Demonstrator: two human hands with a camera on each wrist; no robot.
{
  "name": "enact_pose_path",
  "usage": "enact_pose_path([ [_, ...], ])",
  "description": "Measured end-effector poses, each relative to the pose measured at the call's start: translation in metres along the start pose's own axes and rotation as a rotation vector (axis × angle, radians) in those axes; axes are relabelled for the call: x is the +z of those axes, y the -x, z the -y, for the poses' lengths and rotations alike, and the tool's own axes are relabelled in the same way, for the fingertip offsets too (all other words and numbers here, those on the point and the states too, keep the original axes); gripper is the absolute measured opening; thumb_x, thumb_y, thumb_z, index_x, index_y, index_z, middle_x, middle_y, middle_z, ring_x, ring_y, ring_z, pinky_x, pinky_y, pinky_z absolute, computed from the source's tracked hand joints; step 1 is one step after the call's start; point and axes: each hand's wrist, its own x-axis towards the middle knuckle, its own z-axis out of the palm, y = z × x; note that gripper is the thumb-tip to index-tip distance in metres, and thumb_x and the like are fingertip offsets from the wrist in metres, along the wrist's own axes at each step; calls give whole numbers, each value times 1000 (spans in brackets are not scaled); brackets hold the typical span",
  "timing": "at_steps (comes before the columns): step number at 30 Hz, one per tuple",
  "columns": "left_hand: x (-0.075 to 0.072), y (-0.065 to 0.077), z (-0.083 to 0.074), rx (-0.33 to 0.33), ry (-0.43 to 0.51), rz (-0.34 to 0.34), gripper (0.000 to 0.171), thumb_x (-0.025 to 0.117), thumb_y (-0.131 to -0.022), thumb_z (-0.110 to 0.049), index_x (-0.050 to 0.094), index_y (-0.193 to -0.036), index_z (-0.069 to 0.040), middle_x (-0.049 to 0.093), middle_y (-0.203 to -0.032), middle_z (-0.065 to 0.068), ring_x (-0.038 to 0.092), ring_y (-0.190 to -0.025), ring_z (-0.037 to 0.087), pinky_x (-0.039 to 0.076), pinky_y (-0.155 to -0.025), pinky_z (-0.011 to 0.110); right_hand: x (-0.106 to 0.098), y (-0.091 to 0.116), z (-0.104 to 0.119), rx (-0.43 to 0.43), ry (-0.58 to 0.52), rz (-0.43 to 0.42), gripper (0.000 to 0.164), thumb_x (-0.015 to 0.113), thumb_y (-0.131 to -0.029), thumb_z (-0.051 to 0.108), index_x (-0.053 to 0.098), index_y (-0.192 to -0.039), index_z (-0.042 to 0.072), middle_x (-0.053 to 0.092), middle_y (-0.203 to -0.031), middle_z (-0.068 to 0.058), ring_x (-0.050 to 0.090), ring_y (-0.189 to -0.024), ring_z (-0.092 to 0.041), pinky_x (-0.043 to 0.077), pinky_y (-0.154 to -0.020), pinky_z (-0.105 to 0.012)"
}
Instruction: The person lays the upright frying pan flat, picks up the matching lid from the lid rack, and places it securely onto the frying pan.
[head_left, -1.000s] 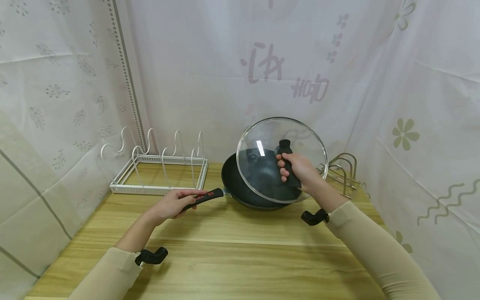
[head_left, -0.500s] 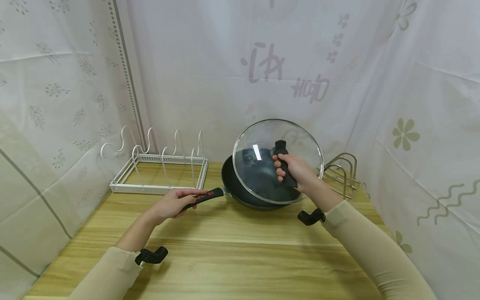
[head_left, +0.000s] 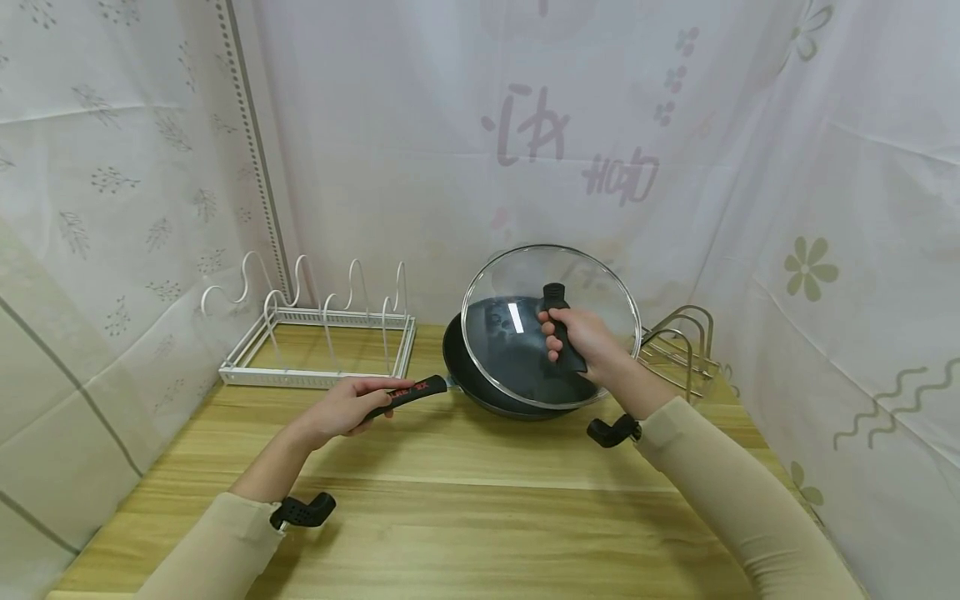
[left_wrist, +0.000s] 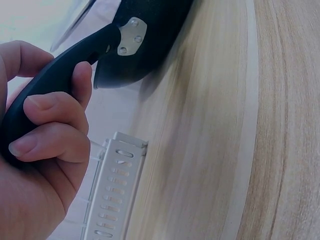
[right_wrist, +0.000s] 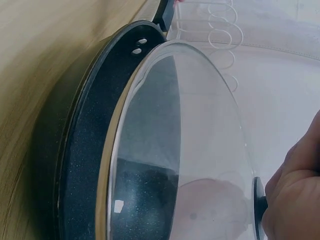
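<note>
A dark wok (head_left: pixel 463 358) sits at the back middle of the wooden table, its black handle (head_left: pixel 422 390) pointing left toward me. My left hand (head_left: pixel 348 414) grips that handle; the left wrist view shows the fingers curled round it below the riveted bracket (left_wrist: pixel 132 37). Over the wok, a round glass lid (head_left: pixel 510 350) with a metal rim is tilted, its far edge raised. My right hand (head_left: pixel 588 342) holds the lid by its black knob (head_left: pixel 555 296). In the right wrist view, a gap shows between the lid's rim and the wok's inner wall (right_wrist: pixel 95 135).
A white wire rack (head_left: pixel 315 379) with upright loops stands left of the wok. To the right is a gold-toned wire rack (head_left: pixel 693 358), partly behind my right arm. Patterned curtains (head_left: pixel 450 125) close off the back and sides of the table (head_left: pixel 480 517).
My right hand has moved left and slightly down with the lid, which now lies further over the wok. The left hand, the wok and the racks have stayed in place.
</note>
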Motion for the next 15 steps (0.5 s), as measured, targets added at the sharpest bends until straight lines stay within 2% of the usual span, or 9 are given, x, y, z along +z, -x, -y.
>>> enact_pose_path([
  [8,0,0,0,-1,0,-6,45,53,-111,-18,66,-154,-16,70,-103,20,37,-49,7,30,-46,22,3,-7,0,22,-5,-18,27,35,-121,30,52,-123,9,50,-81,6,44,-54,-6,47,-51,-19],
  [15,0,0,0,1,-14,-9,45,53,-111,-18,66,-154,-18,70,-104,20,37,-49,7,30,-46,22,6,-11,-1,35,-17,-11,28,36,-120,27,49,-131,4,51,-79,6,44,-54,-5,47,-51,-19],
])
